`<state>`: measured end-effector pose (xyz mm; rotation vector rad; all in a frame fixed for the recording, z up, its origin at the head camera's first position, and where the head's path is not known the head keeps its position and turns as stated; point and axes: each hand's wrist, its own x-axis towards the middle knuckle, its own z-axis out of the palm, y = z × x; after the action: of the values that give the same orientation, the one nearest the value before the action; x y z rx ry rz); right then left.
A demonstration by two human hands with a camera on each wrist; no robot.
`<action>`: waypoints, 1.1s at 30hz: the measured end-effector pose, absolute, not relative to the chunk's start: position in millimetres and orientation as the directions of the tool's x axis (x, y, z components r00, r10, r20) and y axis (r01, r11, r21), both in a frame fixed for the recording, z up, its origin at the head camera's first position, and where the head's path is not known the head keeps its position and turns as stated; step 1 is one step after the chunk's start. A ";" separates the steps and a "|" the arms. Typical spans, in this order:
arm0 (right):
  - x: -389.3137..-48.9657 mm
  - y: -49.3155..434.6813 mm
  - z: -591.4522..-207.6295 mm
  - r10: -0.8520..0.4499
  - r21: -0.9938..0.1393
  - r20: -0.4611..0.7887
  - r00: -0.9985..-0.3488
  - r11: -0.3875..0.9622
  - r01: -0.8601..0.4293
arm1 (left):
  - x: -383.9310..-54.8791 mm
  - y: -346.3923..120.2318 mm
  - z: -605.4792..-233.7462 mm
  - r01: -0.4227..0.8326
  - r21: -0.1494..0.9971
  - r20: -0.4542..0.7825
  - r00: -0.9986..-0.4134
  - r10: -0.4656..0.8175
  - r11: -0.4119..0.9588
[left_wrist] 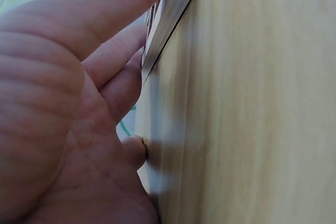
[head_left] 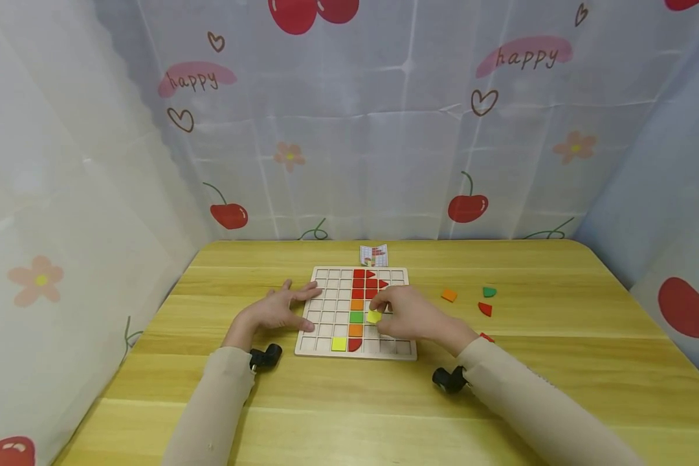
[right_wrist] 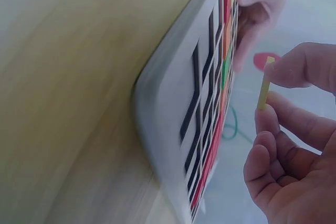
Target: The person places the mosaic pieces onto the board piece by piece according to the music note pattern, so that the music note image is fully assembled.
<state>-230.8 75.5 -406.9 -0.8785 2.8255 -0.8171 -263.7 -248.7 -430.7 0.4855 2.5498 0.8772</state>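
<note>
A wooden grid board (head_left: 326,320) lies on the table with colored tiles in several cells. In one column are red, orange, and green square tiles (head_left: 356,317), and a red quarter-round tile (head_left: 355,345) at the near end. Left of that sits a yellow square tile (head_left: 339,344). Thumb and fingertips of my right hand (head_left: 410,314) pinch another yellow square tile (right_wrist: 266,83), seen edge-on and raised above the board in the right wrist view. My left hand (head_left: 275,309), fingers spread, rests against the board's left edge, its thumb and a fingertip touching it.
Right of the board lie loose pieces: an orange square (head_left: 449,295), a green piece (head_left: 489,292), a red quarter-round (head_left: 485,309) and a red piece (head_left: 487,338) partly hidden by my arm. Behind the board is a small pattern card (head_left: 373,254). A printed curtain (head_left: 349,181) stands beyond.
</note>
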 end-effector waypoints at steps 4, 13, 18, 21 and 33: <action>-231.1 58.3 -405.3 -0.574 -0.524 0.075 -0.816 0.673 -0.522 | -264.9 -249.1 -431.5 0.190 0.636 -0.256 -0.862 0.437 0.748; -232.8 27.5 -402.6 -0.656 -0.528 0.016 -0.755 0.635 -0.563 | -264.3 -249.9 -432.4 0.184 0.641 -0.257 -0.863 0.434 0.745; -237.5 16.7 -407.7 -0.673 -0.517 -0.033 -0.739 0.644 -0.564 | -263.8 -249.1 -431.7 0.187 0.639 -0.253 -0.864 0.435 0.746; -238.9 13.4 -408.9 -0.680 -0.510 -0.059 -0.731 0.650 -0.563 | -262.6 -247.5 -429.7 0.195 0.641 -0.250 -0.861 0.442 0.742; -240.1 10.3 -412.9 -0.728 -0.475 -0.035 -0.684 0.615 -0.629 | -263.3 -247.9 -430.6 0.191 0.643 -0.250 -0.863 0.439 0.742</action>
<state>-240.1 10.3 -412.9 -1.1170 2.6151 -0.6403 -263.3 -247.9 -430.6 0.4840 2.5545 0.8826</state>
